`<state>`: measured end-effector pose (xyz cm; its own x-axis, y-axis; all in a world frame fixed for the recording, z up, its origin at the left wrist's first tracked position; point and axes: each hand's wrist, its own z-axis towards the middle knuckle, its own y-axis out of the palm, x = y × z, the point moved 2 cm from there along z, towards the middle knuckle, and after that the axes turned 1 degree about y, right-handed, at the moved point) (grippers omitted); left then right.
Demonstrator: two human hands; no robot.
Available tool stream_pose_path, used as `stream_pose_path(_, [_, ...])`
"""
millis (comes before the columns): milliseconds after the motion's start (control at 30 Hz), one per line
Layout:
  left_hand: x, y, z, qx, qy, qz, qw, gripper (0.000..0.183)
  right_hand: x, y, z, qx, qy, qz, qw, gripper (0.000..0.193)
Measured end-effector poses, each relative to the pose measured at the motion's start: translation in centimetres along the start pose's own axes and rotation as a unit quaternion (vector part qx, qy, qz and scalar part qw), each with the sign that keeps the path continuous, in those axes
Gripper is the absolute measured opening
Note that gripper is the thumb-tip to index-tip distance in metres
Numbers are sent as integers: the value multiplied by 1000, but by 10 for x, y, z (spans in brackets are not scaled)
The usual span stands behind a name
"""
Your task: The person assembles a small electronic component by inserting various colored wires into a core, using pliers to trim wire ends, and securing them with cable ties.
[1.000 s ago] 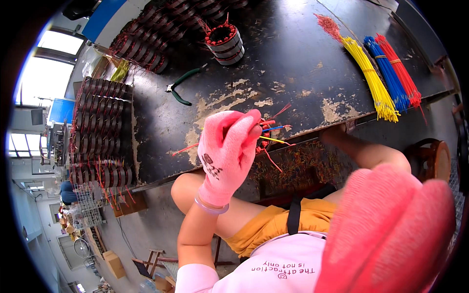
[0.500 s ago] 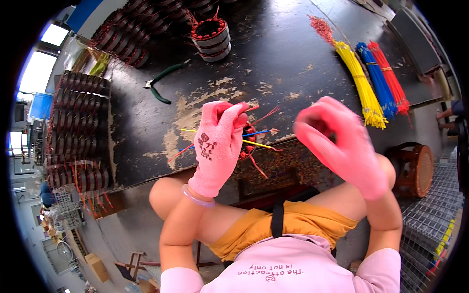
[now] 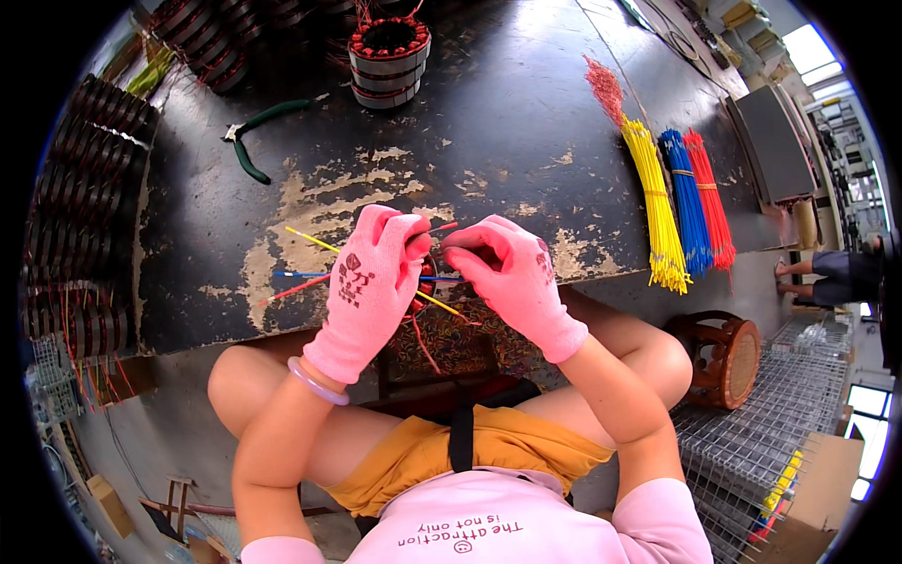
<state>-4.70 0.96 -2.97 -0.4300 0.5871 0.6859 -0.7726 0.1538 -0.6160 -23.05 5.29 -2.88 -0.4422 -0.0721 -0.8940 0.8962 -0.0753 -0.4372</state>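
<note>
I wear pink gloves on both hands. My left hand (image 3: 369, 287) is closed in a pinch on a red wire (image 3: 443, 227), whose end sticks out past the fingertips. Just right of it, my right hand (image 3: 515, 282) has thumb and fingers pressed together close to that wire; whatever is in the pinch is hidden. Behind the hands, at the table's near edge, a wire-wound motor stator (image 3: 427, 282) shows only in part. Yellow (image 3: 312, 239), blue and red (image 3: 299, 289) leads spread out from it, some passing under the left hand.
A finished-looking stator (image 3: 390, 70) stands at the back of the dark worn table (image 3: 507, 113), near green-handled pliers (image 3: 249, 141). Bundles of yellow (image 3: 655, 207), blue (image 3: 687, 202) and red wires (image 3: 711, 202) lie right. Stacked stators (image 3: 89, 207) line the left; a wooden stool (image 3: 719, 357) stands right.
My right hand has come in leftward beside the left hand, its fingers now closed together. The left hand keeps its pinch on the red wire. The whole view has shifted.
</note>
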Motion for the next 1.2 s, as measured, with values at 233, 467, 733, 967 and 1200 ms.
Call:
stream_pose_path(233, [3, -12, 8, -89, 43, 18, 995, 20, -15, -17, -9, 78, -176, -201, 961, 12])
stream_pose_path(467, [25, -14, 12, -99, 78, 110, 986, 21, -18, -25, 3, -7, -193, -170, 966, 14])
stream_pose_path(733, [27, -10, 11, -97, 69, 71, 990, 17, -21, -27, 2, -53, -45, -52, 996, 12])
stream_pose_path(967, [25, -1, 8, -55, 76, 64, 994, 18, -19, -28, 5, -57, -74, -72, 993, 12])
stream_pose_path(1200, [17, 14, 3, -44, 100, 66, 992, 19, 13, -27, 21, -161, 207, 143, 954, 20])
